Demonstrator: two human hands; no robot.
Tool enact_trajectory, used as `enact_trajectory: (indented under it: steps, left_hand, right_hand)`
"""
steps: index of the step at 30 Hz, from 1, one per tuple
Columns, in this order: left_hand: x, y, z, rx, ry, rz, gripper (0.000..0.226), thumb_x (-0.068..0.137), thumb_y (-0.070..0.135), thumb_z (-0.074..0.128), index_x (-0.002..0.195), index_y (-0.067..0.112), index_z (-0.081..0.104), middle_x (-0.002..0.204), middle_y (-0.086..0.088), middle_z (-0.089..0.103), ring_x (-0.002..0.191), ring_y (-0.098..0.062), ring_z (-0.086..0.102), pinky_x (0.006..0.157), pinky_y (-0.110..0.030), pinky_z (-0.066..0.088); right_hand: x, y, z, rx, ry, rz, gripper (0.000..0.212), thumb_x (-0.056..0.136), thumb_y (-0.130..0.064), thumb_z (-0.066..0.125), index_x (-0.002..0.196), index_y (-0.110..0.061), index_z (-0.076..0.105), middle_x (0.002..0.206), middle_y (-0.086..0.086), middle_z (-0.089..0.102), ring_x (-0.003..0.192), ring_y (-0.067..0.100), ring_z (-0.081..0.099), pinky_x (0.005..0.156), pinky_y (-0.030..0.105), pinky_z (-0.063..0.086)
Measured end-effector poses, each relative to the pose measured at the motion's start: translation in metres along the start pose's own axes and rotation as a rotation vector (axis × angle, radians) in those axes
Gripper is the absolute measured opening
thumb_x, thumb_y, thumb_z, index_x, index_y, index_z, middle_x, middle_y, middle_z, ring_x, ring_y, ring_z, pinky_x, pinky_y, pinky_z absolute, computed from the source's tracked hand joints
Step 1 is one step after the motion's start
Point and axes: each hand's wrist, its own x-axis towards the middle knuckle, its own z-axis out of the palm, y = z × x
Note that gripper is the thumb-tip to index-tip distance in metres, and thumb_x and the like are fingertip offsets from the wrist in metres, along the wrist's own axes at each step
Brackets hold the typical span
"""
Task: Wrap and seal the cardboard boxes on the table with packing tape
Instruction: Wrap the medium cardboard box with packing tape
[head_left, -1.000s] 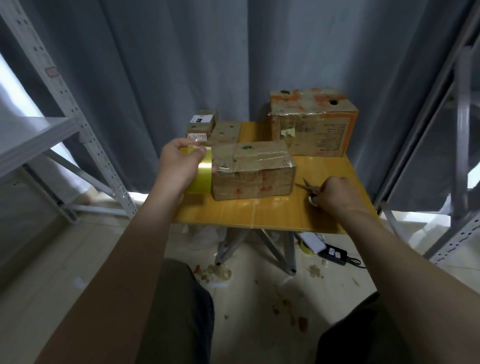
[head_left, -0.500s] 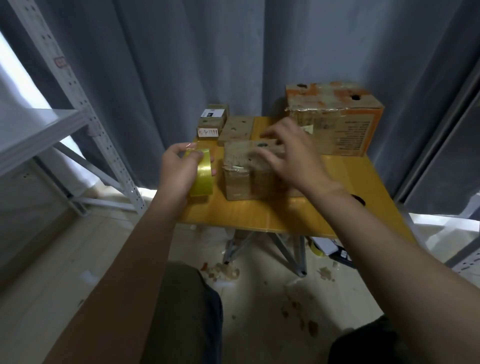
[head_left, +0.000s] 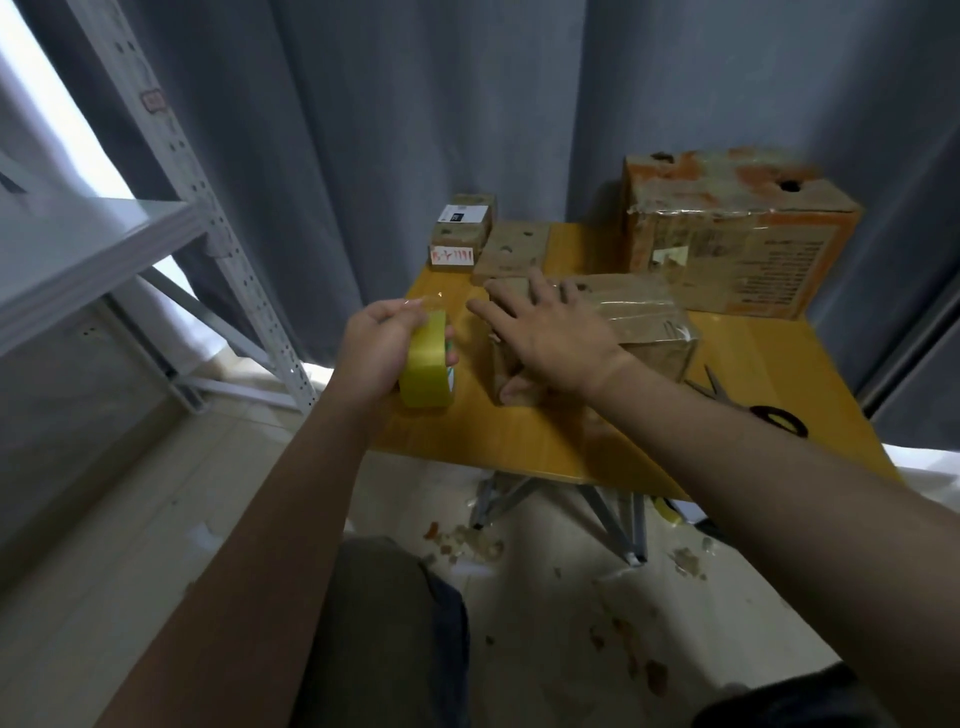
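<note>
A big grey curtain (head_left: 363, 130) hangs across the back. A white metal rack (head_left: 171, 156) stands on the left, with rows of little holes in its posts and one flat shelf. Scissors (head_left: 769, 410) with black handles lie on the right. The pale floor (head_left: 156, 519) has small crumpled scraps (head_left: 472, 543) and brown spots.

Yellow table (head_left: 519, 441), taped cardboard box (head_left: 644, 322) mid-table, large box (head_left: 727, 244) behind (orange-stained), small boxes (head_left: 462, 234) far-left, scissors (head_left: 717, 389) right.

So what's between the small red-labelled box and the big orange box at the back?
Head view: a flat holed cardboard box beside the small red-labelled box, then bare table before the big orange box.
</note>
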Motion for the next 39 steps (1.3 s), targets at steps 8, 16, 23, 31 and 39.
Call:
enact_trajectory:
  steps: [8,16,23,31,39]
  left_hand:
    - [-0.026,0.004,0.018,-0.027,-0.039,0.077,0.014,0.101,0.004,0.058,0.109,0.014,0.063,0.085,-0.020,0.076,0.062,-0.035,0.074,0.061,-0.038,0.060]
    - [-0.066,0.013,0.041,0.108,-0.064,0.304,0.031,0.100,0.007,0.061,0.121,0.030,0.056,0.085,0.000,0.080,0.061,-0.024,0.077,0.050,-0.025,0.057]
    - [-0.086,0.023,0.049,0.353,-0.031,0.540,0.032,0.095,0.027,0.064,0.102,0.048,0.041,0.061,-0.008,0.062,0.050,-0.020,0.054,0.053,-0.037,0.048]
    - [-0.099,0.032,0.072,0.346,-0.065,0.584,0.016,0.098,0.032,0.065,0.105,0.043,0.055,0.060,0.018,0.067,0.048,0.002,0.057,0.045,-0.011,0.039]
    - [-0.103,0.039,0.108,0.273,-0.062,0.634,0.013,0.090,0.038,0.071,0.098,0.035,0.060,0.068,0.006,0.074,0.058,-0.008,0.066,0.056,-0.031,0.050]
  right_hand:
    - [-0.025,0.002,-0.031,1.094,0.370,0.150,0.050,0.096,-0.056,0.060,0.133,-0.022,0.067,0.133,-0.002,0.058,0.130,0.017,0.047,0.111,0.045,0.043]
    - [-0.056,-0.004,-0.069,1.401,0.432,0.219,0.004,0.092,-0.012,0.078,0.090,-0.009,0.078,0.110,0.010,0.071,0.082,0.012,0.067,0.076,0.034,0.056]
    - [-0.082,0.003,-0.097,1.345,0.492,0.287,0.010,0.092,-0.013,0.079,0.087,-0.005,0.077,0.113,-0.001,0.067,0.095,0.011,0.067,0.083,0.041,0.061]
    - [-0.107,0.019,-0.115,1.320,0.563,0.288,0.008,0.091,-0.009,0.077,0.084,-0.007,0.075,0.118,0.002,0.062,0.094,0.011,0.066,0.077,0.035,0.058]
    - [-0.129,0.038,-0.121,1.204,0.685,0.363,0.009,0.091,-0.004,0.074,0.082,-0.006,0.071,0.128,0.011,0.055,0.093,-0.019,0.055,0.081,0.003,0.041]
